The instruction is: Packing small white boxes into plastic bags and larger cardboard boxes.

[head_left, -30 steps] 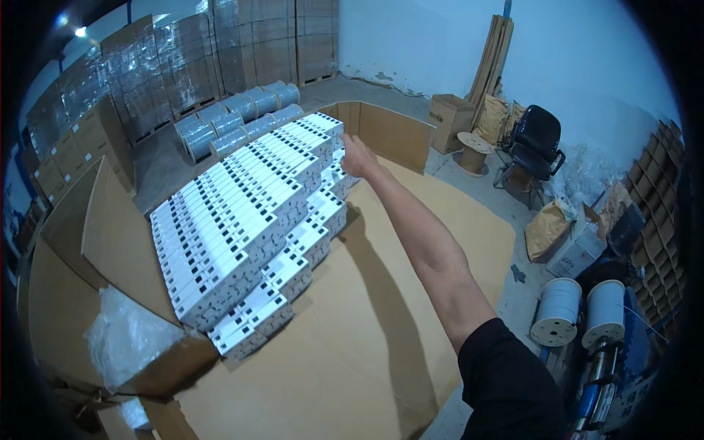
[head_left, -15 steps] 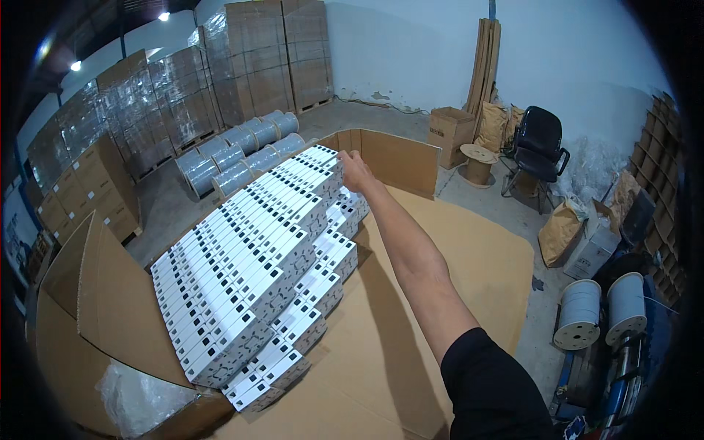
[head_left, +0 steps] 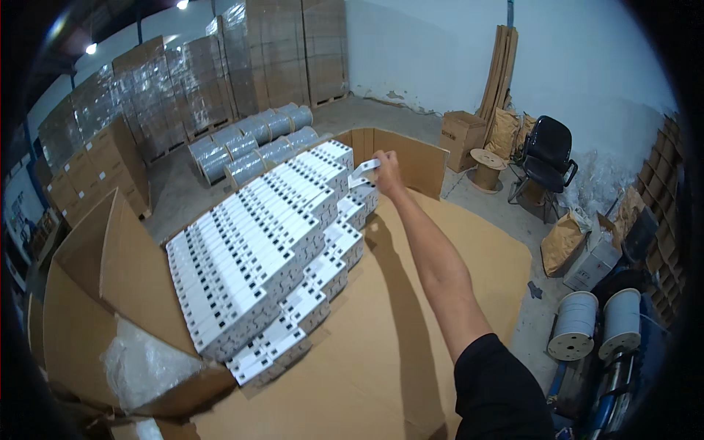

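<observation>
Above the far end of a stepped stack of white rectangular pieces (head_left: 249,242), my right hand (head_left: 389,174) grips one small white piece (head_left: 364,170) by its end. Its fingers are closed round it, and the piece is tilted. The stacked pieces lie in tight rows with small black squares on their tops; dark cut-outs or marks show on their ends. A lower layer of the same pieces (head_left: 323,268) juts out on the right side. All of them rest on a brown cardboard sheet (head_left: 462,249). My left hand is out of the picture.
Cardboard walls (head_left: 403,161) and bent flaps (head_left: 139,264) border the sheet; clear plastic film (head_left: 147,367) lies near left. Beyond are wrapped cable reels (head_left: 257,136), tall wrapped boxes (head_left: 268,59), a black chair (head_left: 546,154), a wooden spool (head_left: 486,169) and white reels (head_left: 574,326) at right.
My right hand has come away from the far end of the stack, rightward, and a white piece now shows in its grip. The view has shifted slightly.
</observation>
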